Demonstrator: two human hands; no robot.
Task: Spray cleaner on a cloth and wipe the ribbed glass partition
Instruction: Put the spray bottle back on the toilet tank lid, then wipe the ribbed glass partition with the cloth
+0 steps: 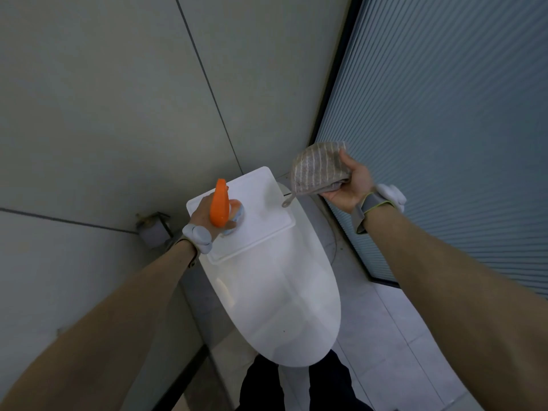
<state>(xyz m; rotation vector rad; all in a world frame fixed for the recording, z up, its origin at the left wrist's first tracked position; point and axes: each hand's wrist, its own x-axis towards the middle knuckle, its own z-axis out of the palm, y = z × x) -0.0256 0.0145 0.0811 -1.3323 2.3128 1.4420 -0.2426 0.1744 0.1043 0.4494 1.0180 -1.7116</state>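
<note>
1. Hands first: the left hand (204, 213) is closed around a spray bottle (220, 206) with an orange trigger head, its base down by the toilet tank lid (261, 209).
2. The right hand (350, 182) pinches a folded striped cloth (317, 169), fingers curled tight, raised just beside the ribbed glass partition (444, 129) on its outer side.
3. Between the hands lies the tank lid; nearer the person is the closed toilet seat (284, 304).
4. Risk, as I judge it: the nozzle's aim is unclear, so a squeeze may mist the lid or wall (103, 99) instead of the cloth.
5. The loose pinch could drop the cloth.
</note>
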